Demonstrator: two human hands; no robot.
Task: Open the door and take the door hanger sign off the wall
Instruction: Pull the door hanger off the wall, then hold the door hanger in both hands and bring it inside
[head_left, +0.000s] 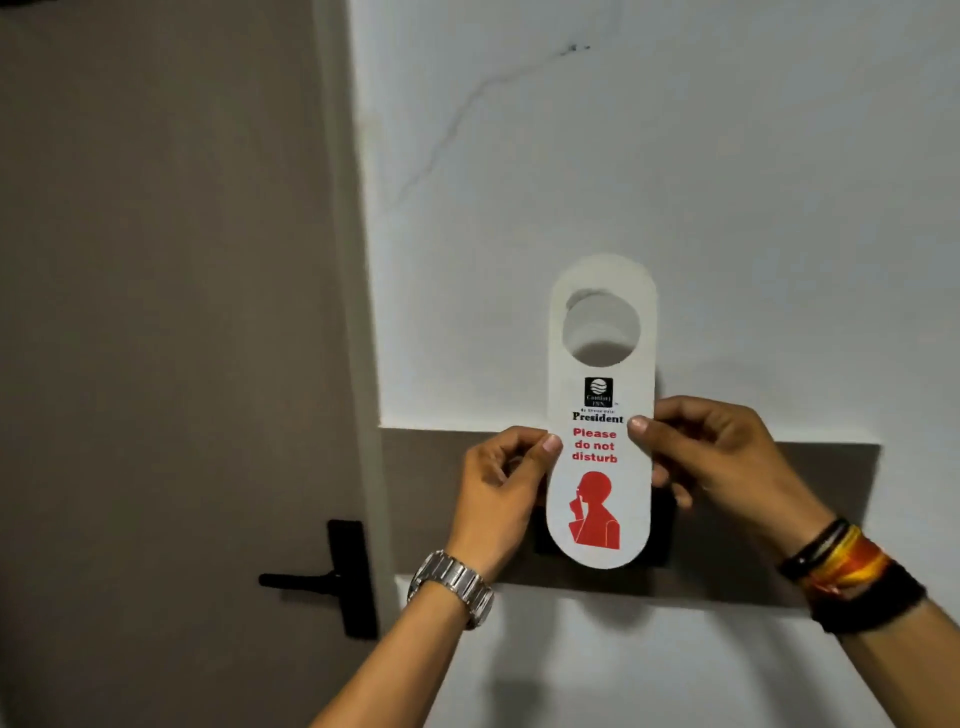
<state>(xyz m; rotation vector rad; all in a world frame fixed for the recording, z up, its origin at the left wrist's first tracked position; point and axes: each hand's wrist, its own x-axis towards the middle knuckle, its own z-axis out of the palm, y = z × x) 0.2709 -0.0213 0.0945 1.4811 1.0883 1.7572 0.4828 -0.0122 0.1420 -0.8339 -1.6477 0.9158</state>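
Observation:
A white door hanger sign (600, 410) with a round hole at its top, red "Please do not disturb" lettering and a red figure is held upright in front of the white wall (675, 182). My left hand (501, 488), a metal watch on its wrist, pinches the sign's left edge at mid-height. My right hand (722, 457), wearing dark and orange wristbands, pinches the right edge opposite. The grey-brown door (156, 312) fills the left side, its black lever handle (322, 578) low beside the frame.
A grey-brown band (769, 519) crosses the wall behind the sign, with a dark square panel (662, 540) mostly hidden by the sign and my hands. A thin crack (467, 104) runs across the upper wall. The white door frame (358, 364) separates door and wall.

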